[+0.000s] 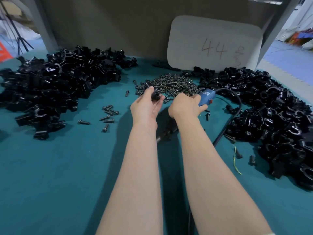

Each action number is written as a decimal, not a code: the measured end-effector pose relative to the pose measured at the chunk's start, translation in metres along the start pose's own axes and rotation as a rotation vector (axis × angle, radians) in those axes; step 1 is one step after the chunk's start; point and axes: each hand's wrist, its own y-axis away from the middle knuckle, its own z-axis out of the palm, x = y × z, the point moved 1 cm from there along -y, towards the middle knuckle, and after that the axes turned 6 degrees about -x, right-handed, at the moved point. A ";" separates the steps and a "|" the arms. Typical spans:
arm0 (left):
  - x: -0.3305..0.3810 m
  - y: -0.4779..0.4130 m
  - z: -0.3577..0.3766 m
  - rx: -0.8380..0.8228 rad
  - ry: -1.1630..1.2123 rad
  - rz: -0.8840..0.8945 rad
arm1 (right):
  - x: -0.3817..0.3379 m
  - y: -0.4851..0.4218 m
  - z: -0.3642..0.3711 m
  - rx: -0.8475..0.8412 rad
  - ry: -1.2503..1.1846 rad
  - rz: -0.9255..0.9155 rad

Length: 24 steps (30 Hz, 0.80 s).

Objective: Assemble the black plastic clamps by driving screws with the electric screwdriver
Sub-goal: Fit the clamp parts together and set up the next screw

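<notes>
Far to the left of the hands, a broad pile of black clamp parts (55,85) lies on the teal counter (67,167). Between that pile and the hands, a few loose screws (109,114) are scattered.

The left hand (147,106) grasps a single black plastic clamp (155,95), thumb and fingers curled round it, lifted just clear of the counter. Whether a screw is already seated in it cannot be told. Just beyond both hands lies the main heap of screws (171,85).

The right hand (186,106) is clenched round the blue electric screwdriver (205,98). The bit is hidden behind the hand, and a black cable (235,112) loops from the tool's rear back toward the person. A dark object (167,131) lies on the counter under the wrists and cannot be identified.

To the right of the hands, a second large pile of black clamp parts (271,116) spreads to the frame edge. A white card marked "44" (215,43) stands behind it.

Progress: the step in hand appears to be bringing clamp and driver together for one fastening. Which pile holds finished clamps cannot be told. With both piles large and the screw heap ample, much of the task probably remains.
</notes>
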 end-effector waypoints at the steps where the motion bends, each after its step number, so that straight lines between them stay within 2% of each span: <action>1: 0.000 0.000 0.000 0.001 -0.004 0.000 | 0.000 0.001 0.000 0.007 -0.002 0.004; 7: -0.001 0.002 0.001 0.004 -0.172 0.084 | 0.004 0.002 -0.001 0.073 -0.102 -0.031; 10: -0.002 0.002 0.003 0.018 -0.354 0.185 | 0.012 0.005 -0.013 0.189 -0.345 -0.197; 12: -0.003 0.002 0.005 0.008 -0.496 0.250 | 0.013 0.011 -0.025 0.178 -0.570 -0.356; 14: -0.004 0.002 0.006 0.012 -0.659 0.311 | 0.011 0.017 -0.036 0.160 -0.687 -0.447; 19: -0.007 0.007 0.009 0.003 -0.896 0.383 | 0.006 0.020 -0.037 0.093 -0.750 -0.429; 24: -0.010 0.013 0.015 -0.024 -0.988 0.467 | 0.001 0.023 -0.031 -0.003 -0.769 -0.409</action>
